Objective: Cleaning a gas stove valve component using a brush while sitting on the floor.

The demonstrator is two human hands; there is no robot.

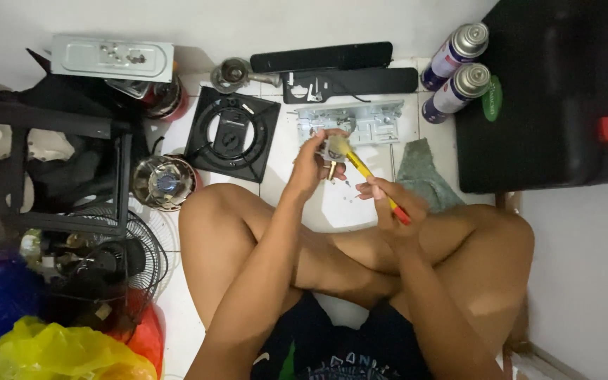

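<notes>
Hands meet above the white tiled floor [332, 204], between the person's crossed knees. The left hand [311, 165] has its fingers curled and pinched around a small metal valve part [333, 151] with a brass-coloured end pointing down. The right hand [392, 204] is closed in a pen-like grip around a brush [371, 176] with a yellow and red handle; its pale bristles touch the valve part held in the left hand.

Just beyond the left hand lies a silver metal bracket [371, 119] flat on the floor, and past that two long black panels [332, 67] rest near the wall. Farther out on the left hand's side sits a square black burner plate [232, 134] with a round opening, and beside it a round metal burner head [163, 181]. A small metal funnel-shaped piece [232, 72] stands beyond the burner plate.

Just past the right hand a grey-green rag [420, 172] lies crumpled on the floor. Farther out on that side two gas canisters [459, 70] lie side by side against a large black case [543, 98] with a red latch. Far on the left hand's side are a fan guard [142, 246] and yellow and blue plastic bags [51, 352].
</notes>
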